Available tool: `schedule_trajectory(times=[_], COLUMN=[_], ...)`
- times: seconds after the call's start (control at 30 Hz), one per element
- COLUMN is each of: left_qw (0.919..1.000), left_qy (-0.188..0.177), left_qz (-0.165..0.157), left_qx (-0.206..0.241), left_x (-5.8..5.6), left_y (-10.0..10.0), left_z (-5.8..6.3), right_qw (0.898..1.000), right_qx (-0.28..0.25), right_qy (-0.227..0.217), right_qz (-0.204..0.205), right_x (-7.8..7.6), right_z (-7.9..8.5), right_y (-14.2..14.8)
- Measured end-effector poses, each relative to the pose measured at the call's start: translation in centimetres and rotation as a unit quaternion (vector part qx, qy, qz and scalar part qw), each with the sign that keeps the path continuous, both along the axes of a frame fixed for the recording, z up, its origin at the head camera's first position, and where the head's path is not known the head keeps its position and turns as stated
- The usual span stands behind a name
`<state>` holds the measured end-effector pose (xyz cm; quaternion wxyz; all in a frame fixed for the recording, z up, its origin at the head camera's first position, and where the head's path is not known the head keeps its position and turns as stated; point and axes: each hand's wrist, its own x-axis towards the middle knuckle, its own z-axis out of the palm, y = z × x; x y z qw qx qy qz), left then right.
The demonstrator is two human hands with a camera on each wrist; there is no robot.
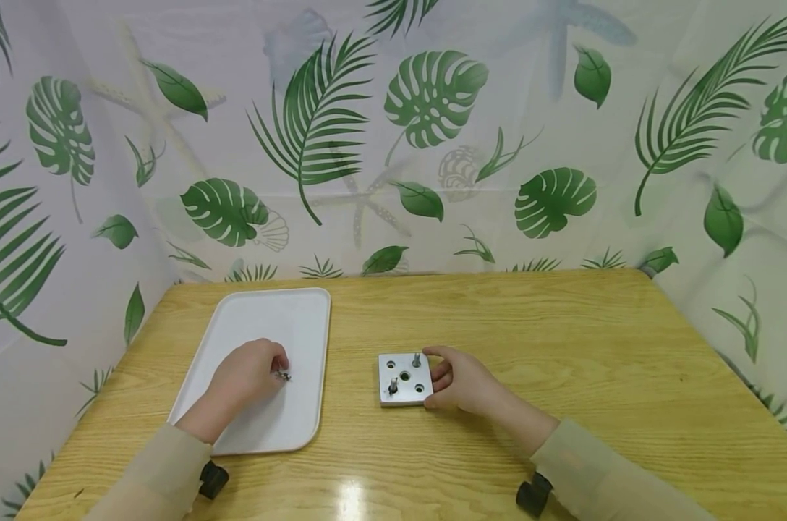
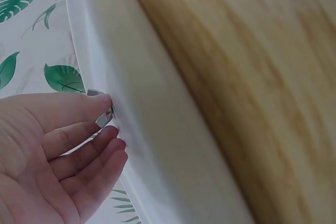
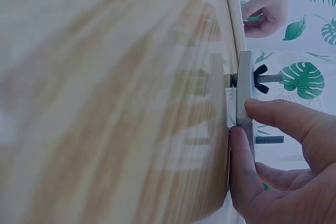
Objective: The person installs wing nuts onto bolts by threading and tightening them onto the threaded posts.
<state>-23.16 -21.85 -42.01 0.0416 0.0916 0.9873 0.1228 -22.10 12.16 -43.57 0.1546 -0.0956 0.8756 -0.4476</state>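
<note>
Over the white tray (image 1: 296, 318), my left hand (image 1: 247, 370) pinches a small silver wing nut (image 2: 104, 118) between thumb and fingertips, close to the tray's surface. Right of the tray, my right hand (image 1: 466, 381) grips a square metal plate (image 1: 408, 397) by its right side, finger at the far corner and thumb at the near one. Two threaded bolts stand up from the plate. A dark wing nut (image 3: 261, 79) sits on the near-left bolt (image 1: 393, 385); the far-right bolt (image 1: 416, 359) shows bare thread. Other holes in the plate have no bolt in them.
Both tray and plate lie on a wooden table (image 1: 550, 318). A leaf-patterned cloth (image 1: 367, 145) hangs behind the table and along its sides. Dark wrist devices (image 1: 213, 480) show at both sleeves.
</note>
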Motion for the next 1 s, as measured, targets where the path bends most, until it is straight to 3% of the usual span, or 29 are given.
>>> schedule_trajectory(times=[0.8, 1.0], left_qw=[0.9991, 0.9975], left_qy=[0.01, -0.008], left_qz=[0.013, 0.023], left_qx=[0.039, 0.066], left_x=[0.26, 0.32], left_y=[0.16, -0.07], left_z=[-0.21, -0.22], right_qw=[1.0, 1.0], right_qx=[0.007, 0.008], right_qy=[-0.004, -0.001], right_qz=[-0.014, -0.013], right_x=[-0.26, -0.24], right_z=[-0.45, -0.47], right_y=[0.08, 0.07])
